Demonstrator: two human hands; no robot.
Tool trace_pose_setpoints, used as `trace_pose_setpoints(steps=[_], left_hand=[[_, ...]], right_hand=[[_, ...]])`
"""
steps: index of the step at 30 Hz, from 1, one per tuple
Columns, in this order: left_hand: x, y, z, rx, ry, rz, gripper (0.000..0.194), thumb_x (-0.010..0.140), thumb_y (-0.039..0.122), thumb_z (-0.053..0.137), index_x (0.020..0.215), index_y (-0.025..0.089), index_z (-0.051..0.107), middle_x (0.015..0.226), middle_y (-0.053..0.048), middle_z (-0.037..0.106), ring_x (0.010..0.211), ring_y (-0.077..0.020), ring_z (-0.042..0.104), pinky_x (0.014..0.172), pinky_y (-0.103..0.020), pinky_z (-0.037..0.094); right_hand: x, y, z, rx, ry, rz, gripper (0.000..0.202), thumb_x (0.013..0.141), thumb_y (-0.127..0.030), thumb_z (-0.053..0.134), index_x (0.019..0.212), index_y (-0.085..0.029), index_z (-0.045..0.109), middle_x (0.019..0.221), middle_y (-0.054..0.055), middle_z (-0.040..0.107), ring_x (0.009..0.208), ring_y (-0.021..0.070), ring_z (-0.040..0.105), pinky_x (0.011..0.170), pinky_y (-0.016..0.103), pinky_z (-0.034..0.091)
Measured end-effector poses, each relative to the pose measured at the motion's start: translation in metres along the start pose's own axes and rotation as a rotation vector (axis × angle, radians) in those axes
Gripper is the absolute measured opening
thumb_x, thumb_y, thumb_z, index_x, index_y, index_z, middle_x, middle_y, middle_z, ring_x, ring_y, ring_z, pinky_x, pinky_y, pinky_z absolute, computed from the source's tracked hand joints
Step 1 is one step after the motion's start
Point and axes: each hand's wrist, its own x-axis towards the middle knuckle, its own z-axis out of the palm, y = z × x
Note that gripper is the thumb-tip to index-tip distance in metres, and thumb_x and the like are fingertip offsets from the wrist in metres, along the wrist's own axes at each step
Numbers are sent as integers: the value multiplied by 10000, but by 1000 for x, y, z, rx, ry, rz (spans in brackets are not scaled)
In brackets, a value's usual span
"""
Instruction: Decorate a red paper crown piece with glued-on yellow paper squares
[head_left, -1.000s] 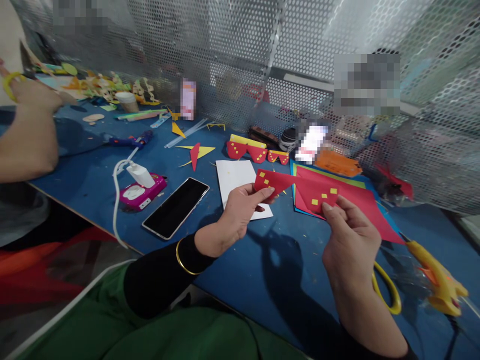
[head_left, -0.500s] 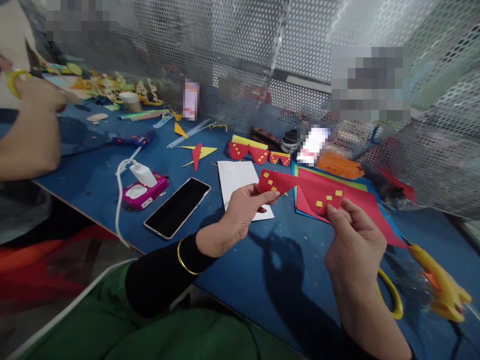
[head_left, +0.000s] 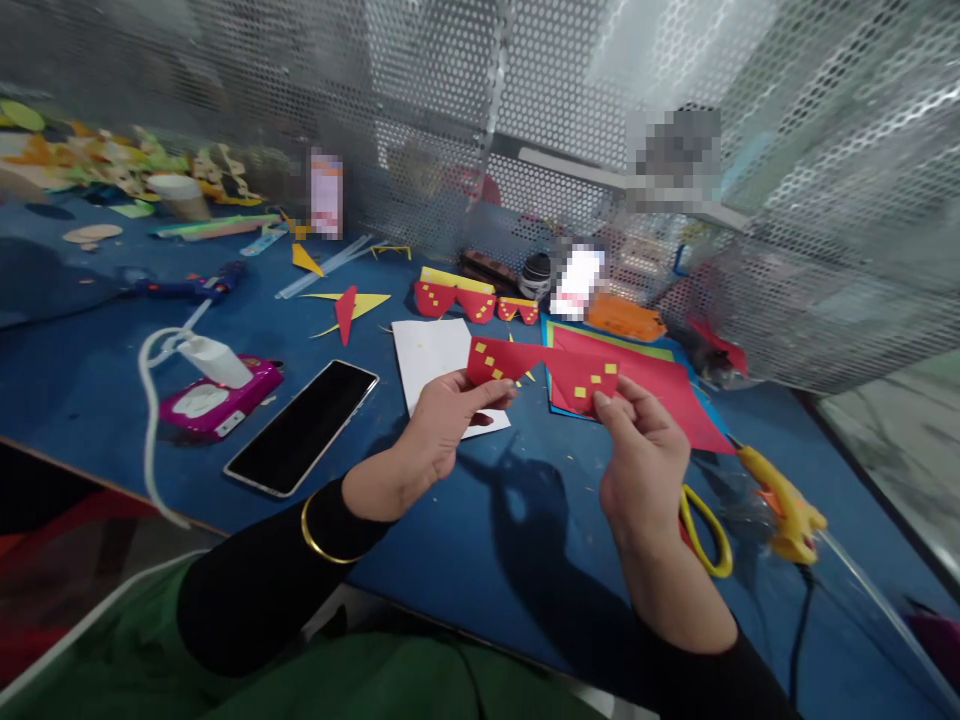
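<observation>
A pair of red paper glasses [head_left: 517,358] with small yellow squares stretches between my two hands, above the blue table. My left hand [head_left: 442,425] pinches its left end between thumb and fingers. At the other end my right hand [head_left: 649,450] grips the lower corner, thumb in front. Below and behind lies a white sheet of paper [head_left: 427,355], partly covered by my left hand. Red sheets of paper [head_left: 667,395] lie in a stack with blue and green ones behind my right hand. Farther back stand two similar red glasses, a larger pair [head_left: 455,298] and a smaller pair [head_left: 517,309].
On the left lie a black-screened phone [head_left: 304,428] and a magenta power socket [head_left: 225,400] with a white cable. A yellow glue gun [head_left: 784,505] and yellow-handled scissors [head_left: 709,535] lie at right. A perforated metal screen [head_left: 420,110] bounds the table's back.
The view has turned right, so the table's things sit farther left. The red paper glasses are now held straighter and more level. The neighbouring person's arm has left the view.
</observation>
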Motion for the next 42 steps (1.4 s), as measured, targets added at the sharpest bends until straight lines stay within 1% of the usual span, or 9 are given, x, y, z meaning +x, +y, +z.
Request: trace_pose_setpoints(steps=[4,9,14,20,25,29,32,38,42], left_hand=[[0,0,0,13,27,12,178,702,290,842,783,161,749,811,-63,764,754,-149,685,658,-253,451],[-2,0,3,23,54,8,156,702,266,835,772,157,748,780,-57,759,730,-141,677,650,-248,444],[-3,-1,4,25,37,9,172,687,281,846,763,158,752,756,-51,756,712,-139,674,643,-247,442],[-3,-2,3,15,36,16,166,687,276,851,745,161,745,766,-46,759,709,-131,677,643,-242,443],[-3,-2,3,13,7,7,172,697,283,852,777,164,756,778,-45,764,720,-132,682,648,-240,447],[-3,-1,3,-14,-17,9,228,701,325,862,834,169,762,827,-47,772,755,-140,698,646,-240,456],[-3,-1,2,-30,-3,19,250,725,354,847,866,168,760,851,-59,775,752,-150,702,650,-255,468],[0,-4,1,-21,38,40,196,744,316,825,855,168,761,846,-67,772,752,-153,704,654,-259,472],[-1,-3,1,-23,-3,20,284,744,405,831,878,167,753,878,-77,773,761,-153,703,657,-257,477]], right_hand=[[-1,1,1,9,-33,12,340,757,-403,799,1009,-189,723,805,-17,689,734,132,643,755,326,528],[-2,1,3,25,-70,37,475,664,-317,875,1081,-181,693,758,-40,689,716,137,666,740,327,536],[-1,1,3,11,-68,30,480,644,-268,869,1079,-188,683,683,-75,652,649,115,635,660,289,519],[-1,1,3,6,-76,32,484,667,-316,854,1099,-189,674,757,-35,695,716,143,666,691,316,541],[-1,1,3,3,-59,25,489,629,-260,881,1069,-184,683,690,-78,636,663,111,626,662,281,518],[-2,-1,2,3,-45,17,472,632,-255,872,1061,-185,687,668,-88,603,667,120,626,689,305,523],[-2,0,2,-1,-43,21,489,621,-253,878,1065,-186,684,660,-92,587,673,132,631,704,321,527],[-2,2,3,18,-44,27,479,624,-278,881,1051,-187,683,703,-71,620,691,133,637,730,330,551],[1,1,3,22,-10,16,473,590,-267,886,1015,-195,691,651,-98,557,658,118,611,734,322,549]])
